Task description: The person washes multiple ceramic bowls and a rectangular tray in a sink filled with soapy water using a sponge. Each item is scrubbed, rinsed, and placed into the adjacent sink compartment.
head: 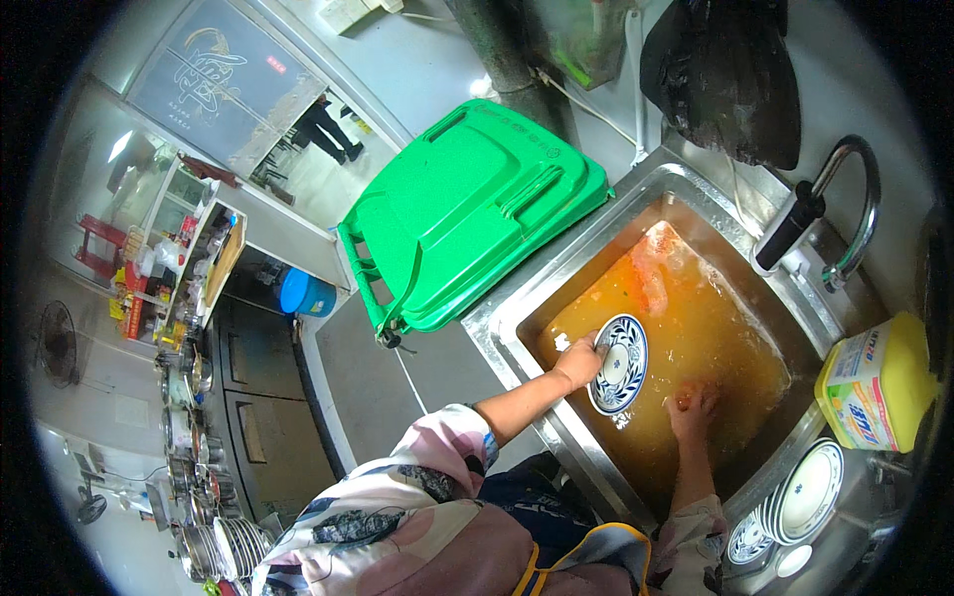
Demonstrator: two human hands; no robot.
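Observation:
A steel sink (pixel 514 328) in front of me holds cloudy orange-brown water. My left hand (pixel 583 363) grips the edge of a blue-and-white patterned plate (pixel 620 365), tilted above the water. Lower and to the right, my right hand (pixel 692 406) is partly under the water with its fingers bent; whether it holds anything beneath the surface cannot be seen. A reddish-orange thing (pixel 652 276), perhaps a cloth, lies in the water near the far corner.
A green lidded bin (pixel 477 216) stands left of the sink. At the right are a curved faucet (pixel 868 201), a yellow detergent jug (pixel 879 384) and stacked plates (pixel 809 492). A black bag (pixel 727 82) hangs behind. Through the doorway, a person's legs (pixel 328 130) show.

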